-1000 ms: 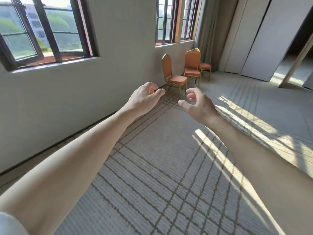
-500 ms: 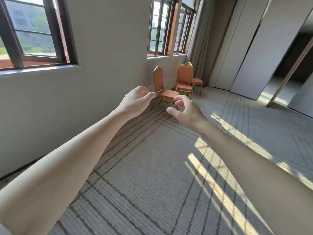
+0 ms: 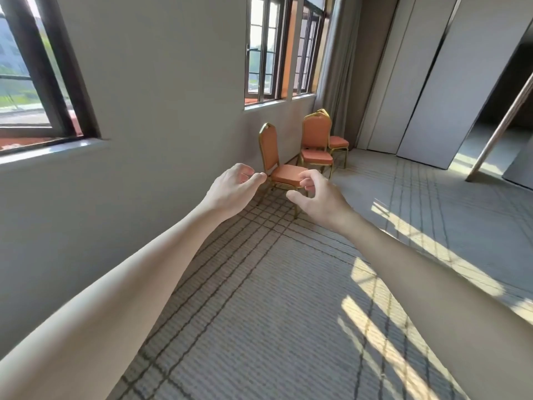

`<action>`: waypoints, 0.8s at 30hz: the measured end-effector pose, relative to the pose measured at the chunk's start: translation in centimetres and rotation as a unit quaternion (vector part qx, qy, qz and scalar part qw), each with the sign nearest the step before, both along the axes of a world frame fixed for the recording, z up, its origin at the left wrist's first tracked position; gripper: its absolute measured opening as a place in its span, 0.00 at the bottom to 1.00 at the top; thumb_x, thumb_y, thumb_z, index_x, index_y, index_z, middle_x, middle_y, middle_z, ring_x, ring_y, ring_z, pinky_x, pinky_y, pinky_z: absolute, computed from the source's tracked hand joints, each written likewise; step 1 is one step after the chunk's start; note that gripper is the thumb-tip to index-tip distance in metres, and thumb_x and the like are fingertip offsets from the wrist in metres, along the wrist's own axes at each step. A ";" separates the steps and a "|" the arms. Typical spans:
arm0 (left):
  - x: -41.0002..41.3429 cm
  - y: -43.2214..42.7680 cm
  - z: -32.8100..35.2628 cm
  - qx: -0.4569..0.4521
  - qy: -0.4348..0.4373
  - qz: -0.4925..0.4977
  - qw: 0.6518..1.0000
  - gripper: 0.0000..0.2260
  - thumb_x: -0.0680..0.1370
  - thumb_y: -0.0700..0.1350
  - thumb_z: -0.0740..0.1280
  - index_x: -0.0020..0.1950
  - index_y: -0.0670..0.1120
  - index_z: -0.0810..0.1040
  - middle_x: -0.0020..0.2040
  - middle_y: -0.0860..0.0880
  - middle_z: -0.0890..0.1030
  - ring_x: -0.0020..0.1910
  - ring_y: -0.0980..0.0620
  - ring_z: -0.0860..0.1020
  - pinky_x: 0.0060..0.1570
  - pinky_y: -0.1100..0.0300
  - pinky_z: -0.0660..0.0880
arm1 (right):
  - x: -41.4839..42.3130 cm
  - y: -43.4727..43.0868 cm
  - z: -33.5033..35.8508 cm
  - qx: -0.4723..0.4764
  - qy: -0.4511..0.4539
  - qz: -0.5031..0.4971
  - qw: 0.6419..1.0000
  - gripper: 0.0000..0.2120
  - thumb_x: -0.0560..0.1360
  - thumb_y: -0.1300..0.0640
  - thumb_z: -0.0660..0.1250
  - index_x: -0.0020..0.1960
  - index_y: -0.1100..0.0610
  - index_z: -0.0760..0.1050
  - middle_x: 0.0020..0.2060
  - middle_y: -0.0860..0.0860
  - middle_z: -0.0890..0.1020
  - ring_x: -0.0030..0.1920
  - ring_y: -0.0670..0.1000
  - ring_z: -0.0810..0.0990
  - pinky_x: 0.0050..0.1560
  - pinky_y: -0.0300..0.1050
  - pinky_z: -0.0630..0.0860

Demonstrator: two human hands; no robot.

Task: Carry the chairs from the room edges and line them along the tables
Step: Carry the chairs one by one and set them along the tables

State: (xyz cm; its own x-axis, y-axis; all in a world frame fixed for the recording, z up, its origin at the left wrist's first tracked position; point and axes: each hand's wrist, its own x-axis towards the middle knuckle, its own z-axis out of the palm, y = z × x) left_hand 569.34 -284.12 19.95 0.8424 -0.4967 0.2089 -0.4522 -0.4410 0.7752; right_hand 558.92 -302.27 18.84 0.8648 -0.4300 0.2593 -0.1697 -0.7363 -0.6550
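Progress: early, by my read. Three chairs sit at the room edge, no table is in view, and all the carrying looks left to do.
Nearest chair point(image 3: 268, 148): below the window point(image 3: 277, 50), side-on, untouched.
Second chair point(image 3: 316, 134): below the window's right end, with the third chair point(image 3: 339, 142) tucked just behind it.
Left hand point(image 3: 233, 192): stretched out towards the chairs, curled into a loose fist, empty.
Right hand point(image 3: 320, 197): half open, fingers hooked, gripping nothing.
Materials: slim gold metal frames, arched backs, padded orange seats. They should be light to lift.
Carpet point(image 3: 288, 313): ribbed grey weave with dark grid lines.
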 end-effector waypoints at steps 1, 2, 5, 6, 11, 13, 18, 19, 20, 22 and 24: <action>2.8 -1.0 -0.4 0.003 0.001 0.001 1.000 0.19 0.78 0.62 0.60 0.63 0.54 0.75 0.59 0.57 0.77 0.60 0.53 0.74 0.59 0.53 0.72 | 2.8 -1.2 -0.5 0.002 0.000 -0.002 1.000 0.27 0.74 0.41 0.69 0.69 0.49 0.69 0.62 0.48 0.76 0.63 0.48 0.74 0.63 0.50 0.73; 5.1 -2.0 -0.4 0.005 -0.001 0.003 1.000 0.19 0.78 0.62 0.60 0.63 0.54 0.75 0.59 0.57 0.77 0.60 0.53 0.74 0.60 0.53 0.72 | 5.3 -2.3 -0.9 -0.001 -0.004 -0.003 1.000 0.26 0.74 0.41 0.69 0.68 0.49 0.69 0.62 0.48 0.76 0.63 0.48 0.74 0.62 0.49 0.73; 13.7 -6.0 -0.7 0.010 -0.001 0.001 1.000 0.18 0.78 0.61 0.61 0.63 0.54 0.75 0.59 0.57 0.78 0.59 0.54 0.74 0.59 0.53 0.72 | 14.2 -6.3 -1.7 0.003 -0.014 -0.006 1.000 0.26 0.74 0.41 0.69 0.68 0.49 0.69 0.62 0.47 0.77 0.63 0.48 0.74 0.58 0.45 0.71; 15.4 -6.7 -0.8 0.011 -0.004 -0.001 1.000 0.18 0.78 0.62 0.61 0.63 0.54 0.75 0.59 0.57 0.78 0.59 0.54 0.75 0.60 0.53 0.73 | 15.8 -7.2 -1.8 -0.001 -0.016 -0.001 1.000 0.26 0.74 0.41 0.69 0.69 0.49 0.69 0.62 0.47 0.77 0.63 0.48 0.74 0.59 0.46 0.71; 28.6 -12.7 0.4 0.012 0.002 0.008 1.000 0.19 0.78 0.62 0.61 0.64 0.54 0.75 0.60 0.57 0.78 0.60 0.53 0.75 0.62 0.51 0.73 | 28.8 -13.3 -0.7 0.004 -0.009 0.002 1.000 0.26 0.75 0.42 0.68 0.69 0.50 0.69 0.62 0.47 0.76 0.61 0.47 0.74 0.56 0.44 0.69; 33.4 -14.7 0.7 -0.004 0.008 0.008 1.000 0.19 0.78 0.62 0.61 0.64 0.54 0.75 0.60 0.57 0.78 0.60 0.53 0.75 0.61 0.51 0.74 | 33.5 -15.5 -0.1 0.004 -0.011 0.003 1.000 0.26 0.75 0.42 0.68 0.69 0.49 0.68 0.62 0.47 0.76 0.60 0.46 0.73 0.54 0.43 0.67; 45.6 -19.3 -0.5 -0.011 0.028 0.012 0.999 0.19 0.78 0.62 0.61 0.64 0.54 0.75 0.60 0.56 0.78 0.60 0.53 0.75 0.59 0.52 0.75 | 45.2 -20.1 -1.0 0.007 0.007 0.014 1.000 0.26 0.75 0.42 0.69 0.70 0.50 0.69 0.62 0.47 0.76 0.62 0.48 0.73 0.57 0.44 0.70; 47.9 -20.2 -0.8 -0.012 0.032 0.013 0.999 0.19 0.78 0.62 0.61 0.64 0.54 0.75 0.60 0.56 0.78 0.60 0.53 0.75 0.59 0.52 0.75 | 47.4 -20.9 -1.3 0.007 0.012 0.013 1.000 0.27 0.75 0.42 0.69 0.70 0.50 0.69 0.62 0.47 0.76 0.62 0.48 0.73 0.58 0.44 0.70; 50.5 -21.3 -1.3 -0.014 0.034 0.010 0.999 0.19 0.79 0.61 0.61 0.65 0.54 0.75 0.60 0.56 0.78 0.60 0.53 0.75 0.60 0.52 0.74 | 49.8 -21.9 -1.7 0.005 0.013 0.013 1.000 0.27 0.75 0.42 0.69 0.70 0.50 0.69 0.63 0.47 0.76 0.63 0.48 0.73 0.58 0.44 0.71; 54.8 -23.0 -2.3 -0.012 0.034 0.002 0.999 0.19 0.79 0.61 0.61 0.65 0.53 0.75 0.60 0.55 0.78 0.60 0.53 0.75 0.61 0.52 0.74 | 53.9 -23.7 -2.5 0.000 0.019 0.010 1.000 0.27 0.75 0.42 0.69 0.70 0.50 0.68 0.63 0.47 0.76 0.62 0.48 0.73 0.59 0.44 0.71; 60.6 -25.0 -3.5 -0.009 0.032 -0.005 0.999 0.19 0.79 0.62 0.61 0.64 0.53 0.75 0.60 0.55 0.78 0.59 0.53 0.75 0.61 0.52 0.74 | 59.1 -25.6 -3.3 0.000 0.027 0.001 1.000 0.27 0.75 0.42 0.69 0.70 0.50 0.68 0.63 0.47 0.75 0.61 0.48 0.73 0.58 0.43 0.70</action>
State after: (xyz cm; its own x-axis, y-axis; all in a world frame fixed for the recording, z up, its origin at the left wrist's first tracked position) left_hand 629.91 -309.12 16.45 0.8497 -0.5013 0.1636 -0.4051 -0.4218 0.8112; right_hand 618.06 -327.88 15.49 0.8786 -0.4281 0.2119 -0.2037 -0.7370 -0.6445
